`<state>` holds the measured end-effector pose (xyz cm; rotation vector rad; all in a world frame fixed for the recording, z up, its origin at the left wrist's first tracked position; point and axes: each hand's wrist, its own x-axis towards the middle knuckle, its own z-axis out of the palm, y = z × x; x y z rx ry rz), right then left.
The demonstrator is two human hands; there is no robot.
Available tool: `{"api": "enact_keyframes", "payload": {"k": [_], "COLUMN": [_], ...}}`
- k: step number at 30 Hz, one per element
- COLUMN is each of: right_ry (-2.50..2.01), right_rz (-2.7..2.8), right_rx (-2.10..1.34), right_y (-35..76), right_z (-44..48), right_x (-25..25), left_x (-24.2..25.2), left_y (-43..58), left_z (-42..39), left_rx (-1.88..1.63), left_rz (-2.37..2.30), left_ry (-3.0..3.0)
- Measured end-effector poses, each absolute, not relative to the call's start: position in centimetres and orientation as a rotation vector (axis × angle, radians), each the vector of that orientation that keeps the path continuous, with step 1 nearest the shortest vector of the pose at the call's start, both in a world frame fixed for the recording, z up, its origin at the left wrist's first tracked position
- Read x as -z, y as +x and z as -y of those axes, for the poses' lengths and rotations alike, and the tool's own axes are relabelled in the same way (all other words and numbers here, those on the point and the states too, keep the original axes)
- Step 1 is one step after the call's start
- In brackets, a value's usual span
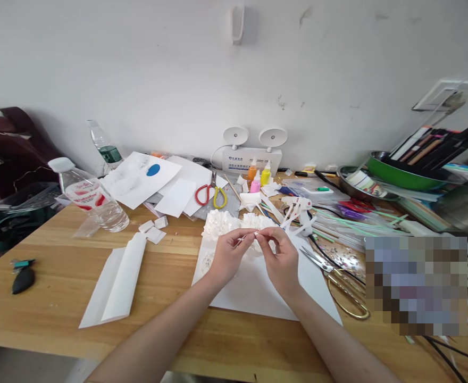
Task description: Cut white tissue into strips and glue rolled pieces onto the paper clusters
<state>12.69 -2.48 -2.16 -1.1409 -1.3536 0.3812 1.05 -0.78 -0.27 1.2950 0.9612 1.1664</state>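
White scrap [257, 234], tiny and mostly hidden, sits between the left hand [229, 254] and the right hand [278, 256], with the fingers of both pinched almost together on it. Both hands are above a white sheet [253, 291] on the wooden counter [170, 340], partly covering the lumpy white clumps [218, 222] behind them. Gold-handled scissors [326, 267] lie beside the right hand; folded paper [127, 279] lies well apart to the left.
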Motion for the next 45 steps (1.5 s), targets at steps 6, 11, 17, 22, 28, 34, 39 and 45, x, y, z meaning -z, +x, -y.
{"api": "enact_keyframes", "payload": {"k": [6, 11, 17, 22, 28, 34, 39, 45], "right_ry": [-1.108, -1.031, -1.121, -1.078, -1.059, -1.083, -1.096, -1.108], "right_rz": [1.407, 1.518, 1.481, 1.462, 1.481, 1.468, 1.475, 1.436], "right_rx": [-0.179, 0.052, -0.282, -0.498, -0.574, -0.528, -0.468, -0.42], "right_y": [12.75, 13.16, 13.1, 13.13, 13.02, 13.12, 13.24, 13.06], "right_z": [2.53, 2.53, 2.33, 2.18, 2.25, 2.17, 2.13, 2.39], "right_x": [2.18, 2.06, 1.72, 1.9, 1.99, 1.99, 1.79, 1.5], "left_x": [0.25, 0.11, -0.18, -0.12, 0.11, 0.14, 0.27, 0.15], "left_y": [1.06, 1.01, 0.89, 0.84, 0.95, 1.03, 1.03, 0.99], "left_z": [0.88, 0.9, 0.85, 0.72, 0.71, 0.66, 0.64, 0.77], "left_rx": [-1.163, -1.15, -1.169, -1.203, -1.193, -1.172, -1.168, -1.182], "left_rz": [-0.946, -0.931, -0.956, -0.953, -0.962, -0.972, -0.961, -0.94], "left_ry": [1.283, 1.288, 1.251, 1.292, 1.325, 1.328, 1.312, 1.298]}}
